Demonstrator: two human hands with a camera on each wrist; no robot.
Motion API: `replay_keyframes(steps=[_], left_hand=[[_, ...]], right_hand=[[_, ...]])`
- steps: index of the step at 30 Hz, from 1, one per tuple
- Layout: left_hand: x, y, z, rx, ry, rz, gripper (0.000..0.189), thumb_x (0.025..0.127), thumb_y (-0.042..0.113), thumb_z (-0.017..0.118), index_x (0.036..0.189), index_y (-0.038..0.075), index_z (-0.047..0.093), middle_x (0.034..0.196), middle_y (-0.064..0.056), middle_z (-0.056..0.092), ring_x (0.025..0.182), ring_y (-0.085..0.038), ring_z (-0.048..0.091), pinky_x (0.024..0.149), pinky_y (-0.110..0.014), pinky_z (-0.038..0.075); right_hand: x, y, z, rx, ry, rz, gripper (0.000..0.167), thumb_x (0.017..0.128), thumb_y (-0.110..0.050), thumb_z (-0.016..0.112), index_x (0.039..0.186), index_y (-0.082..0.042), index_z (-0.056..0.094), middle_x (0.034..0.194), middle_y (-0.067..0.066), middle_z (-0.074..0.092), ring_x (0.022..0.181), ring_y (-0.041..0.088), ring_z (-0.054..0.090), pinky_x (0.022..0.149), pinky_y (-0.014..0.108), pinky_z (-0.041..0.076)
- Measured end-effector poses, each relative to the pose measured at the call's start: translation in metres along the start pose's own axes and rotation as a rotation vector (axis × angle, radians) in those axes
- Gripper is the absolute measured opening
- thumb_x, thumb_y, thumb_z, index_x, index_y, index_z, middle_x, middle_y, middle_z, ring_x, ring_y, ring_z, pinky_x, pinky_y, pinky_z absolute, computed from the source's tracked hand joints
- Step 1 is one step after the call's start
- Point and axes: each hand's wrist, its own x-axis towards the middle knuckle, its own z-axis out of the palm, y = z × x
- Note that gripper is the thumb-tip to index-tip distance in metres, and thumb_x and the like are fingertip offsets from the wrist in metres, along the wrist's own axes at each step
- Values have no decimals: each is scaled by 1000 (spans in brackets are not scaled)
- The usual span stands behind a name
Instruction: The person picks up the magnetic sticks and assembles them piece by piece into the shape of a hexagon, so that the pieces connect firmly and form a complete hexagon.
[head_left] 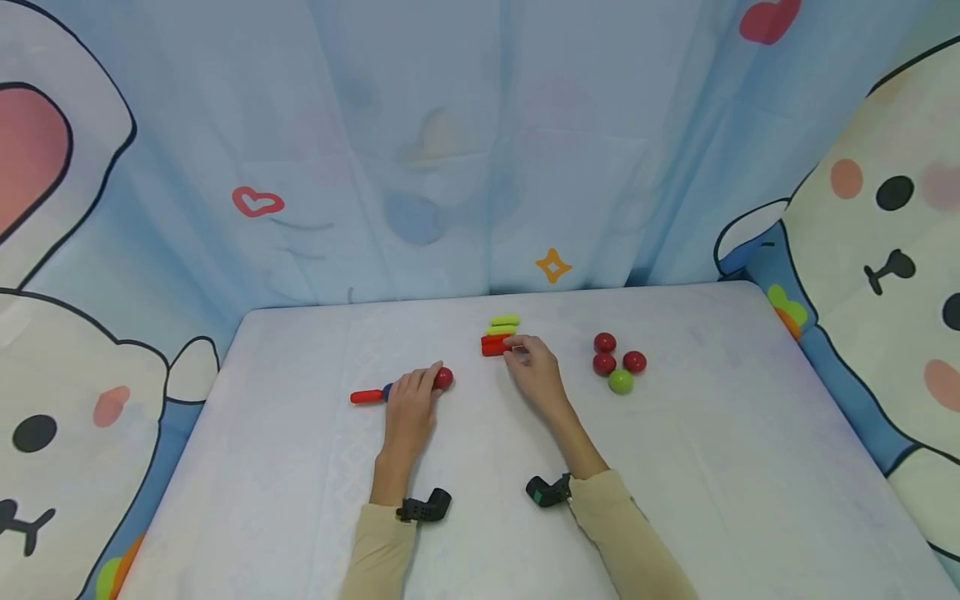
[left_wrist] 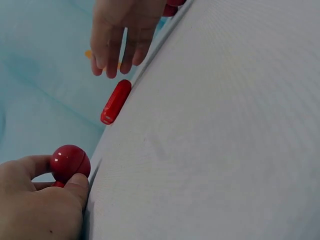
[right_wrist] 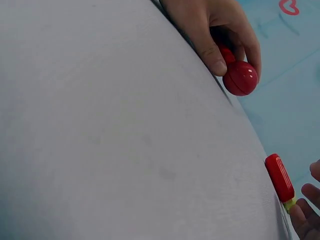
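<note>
My left hand (head_left: 409,407) grips a joined toy piece lying over the white table: a red rod (head_left: 366,397) sticks out to the left, a bit of blue ball (head_left: 387,392) shows beside the fingers, and a red ball (head_left: 443,378) caps the right end. In the right wrist view, thumb and fingers hold a red stem just behind that ball (right_wrist: 241,78); the middle is hidden. My right hand (head_left: 537,372) reaches toward the red rods (head_left: 495,345), fingertips close to their right end, fingers loosely extended and holding nothing. Lime-green rods (head_left: 505,321) lie just behind the red ones.
Right of the right hand, several loose red balls (head_left: 634,361) and one green ball (head_left: 620,382) sit clustered on the white table (head_left: 480,517). A blue printed curtain (head_left: 450,167) hangs behind the table's far edge.
</note>
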Motion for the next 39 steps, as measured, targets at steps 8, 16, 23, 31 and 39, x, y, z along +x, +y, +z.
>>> replay_keyframes(steps=[8,16,23,31,39], left_hand=[[0,1,0,-4,-7,-17,51,91,20,68,139,18,50,120,-5,64,109,-20,58,93,-34,50],[-1,1,0,-19,2,-36,50,91,23,67,138,18,51,119,-5,65,109,-21,58,94,-36,49],[0,0,0,-46,11,-114,49,90,34,68,134,18,54,117,-6,65,110,-24,58,99,-41,45],[-1,2,-1,-43,19,-161,49,89,35,69,132,17,55,116,-6,65,110,-24,58,98,-40,45],[0,1,-1,-42,31,-159,47,89,34,69,131,16,56,115,-7,66,109,-24,59,95,-40,46]], right_hand=[[5,3,1,-86,0,-21,26,94,-15,59,117,-7,67,125,13,61,117,30,57,101,45,49],[6,5,3,-174,-28,-10,30,95,-15,57,124,-9,66,130,13,58,118,31,51,99,46,47],[7,2,3,-207,-38,-13,33,93,-14,58,125,-7,65,130,17,56,119,35,49,101,48,45],[4,-1,2,-265,-86,12,29,93,-15,60,121,-9,65,132,14,58,122,33,49,104,48,44],[2,-3,5,-300,-80,0,29,92,-12,63,121,-10,64,125,12,64,112,30,53,97,44,50]])
